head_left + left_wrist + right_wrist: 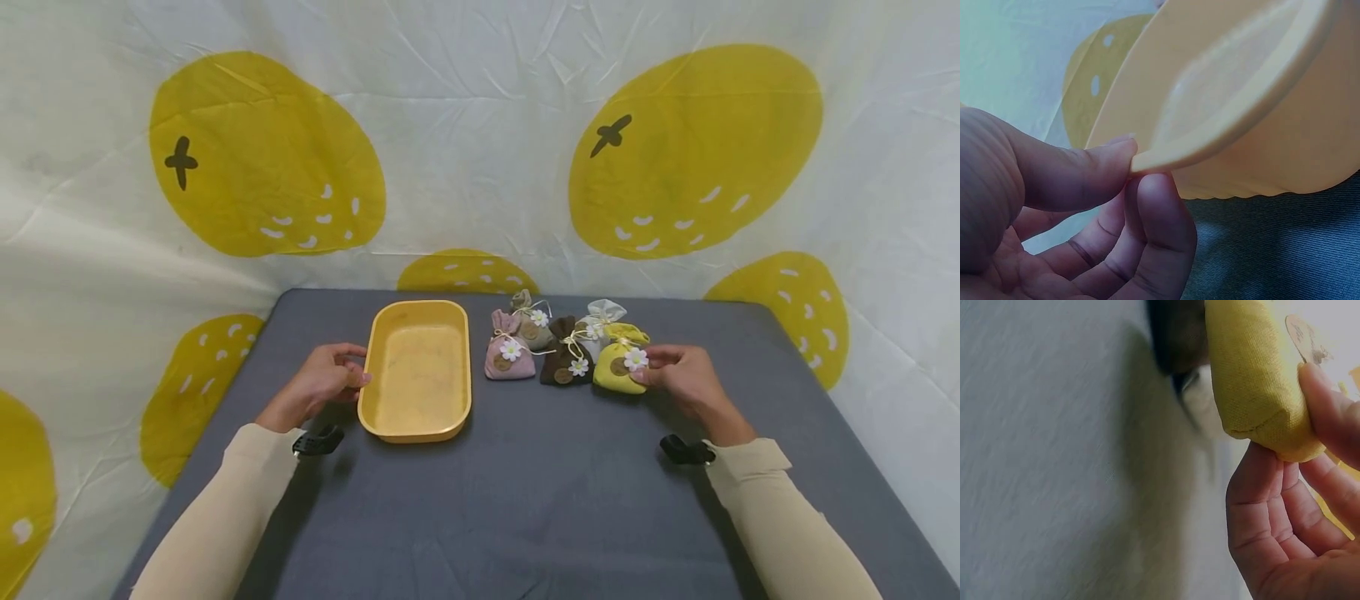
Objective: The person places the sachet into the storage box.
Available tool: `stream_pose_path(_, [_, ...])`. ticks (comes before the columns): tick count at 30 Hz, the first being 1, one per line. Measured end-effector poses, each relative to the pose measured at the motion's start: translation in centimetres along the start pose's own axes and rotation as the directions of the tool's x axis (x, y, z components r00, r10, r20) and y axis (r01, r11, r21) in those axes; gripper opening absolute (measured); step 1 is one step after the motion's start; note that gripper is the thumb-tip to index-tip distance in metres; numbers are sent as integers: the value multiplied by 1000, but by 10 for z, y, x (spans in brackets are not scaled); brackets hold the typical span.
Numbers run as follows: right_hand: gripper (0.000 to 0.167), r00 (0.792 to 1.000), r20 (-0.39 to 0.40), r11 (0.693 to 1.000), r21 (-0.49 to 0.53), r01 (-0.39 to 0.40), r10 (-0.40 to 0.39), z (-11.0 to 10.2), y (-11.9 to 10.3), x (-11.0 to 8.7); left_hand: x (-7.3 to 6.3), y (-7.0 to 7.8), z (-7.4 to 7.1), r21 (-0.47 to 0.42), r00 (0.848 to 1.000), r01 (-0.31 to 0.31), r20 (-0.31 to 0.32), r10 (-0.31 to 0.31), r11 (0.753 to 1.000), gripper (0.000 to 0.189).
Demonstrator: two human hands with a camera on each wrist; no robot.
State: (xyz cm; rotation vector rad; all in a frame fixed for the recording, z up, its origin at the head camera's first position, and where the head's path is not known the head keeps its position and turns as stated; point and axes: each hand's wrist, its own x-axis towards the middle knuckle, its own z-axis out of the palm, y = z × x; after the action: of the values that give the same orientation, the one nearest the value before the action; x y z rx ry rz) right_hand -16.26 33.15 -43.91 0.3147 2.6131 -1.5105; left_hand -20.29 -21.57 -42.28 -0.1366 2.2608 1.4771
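Observation:
My left hand [324,381] pinches the left rim of a yellow rectangular tray [416,375]; in the left wrist view, thumb and fingertips grip that rim [1166,161]. With the thumb on its front and fingers behind, my right hand [688,382] holds a yellow drawstring pouch [611,377] by its right side. A white flower and a round brown tag decorate this pouch. Up close in the right wrist view, the yellow pouch [1254,387] shows its bottom seam.
Left of the yellow pouch stand a dark brown pouch [558,354], a white pouch [604,312], a pink pouch [501,358] and a beige-grey pouch [531,337]. They cluster on the grey tabletop [510,517], right of the tray. A patterned cloth [480,167] hangs behind.

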Motion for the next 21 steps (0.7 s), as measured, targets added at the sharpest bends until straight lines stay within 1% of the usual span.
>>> stream_pose_path(5, [65, 999, 3, 999, 6, 40, -40, 5, -15, 0, -1, 2, 0, 3, 1000, 1, -3, -1, 1000, 63])
stream_pose_path(12, [59, 997, -5, 997, -6, 73, -73, 15, -37, 1, 0, 1, 0, 17, 1000, -5, -11, 6, 1000, 61])
stream_pose_path(16, [59, 997, -4, 997, 7, 81, -81, 21, -49, 3, -1, 0, -1, 22, 1000, 10, -13, -10, 1000, 60])
stream_pose_path(21, [58, 994, 4, 994, 38, 105, -105, 30, -63, 6, -3, -1, -1, 21, 1000, 10, -10, -10, 1000, 59])
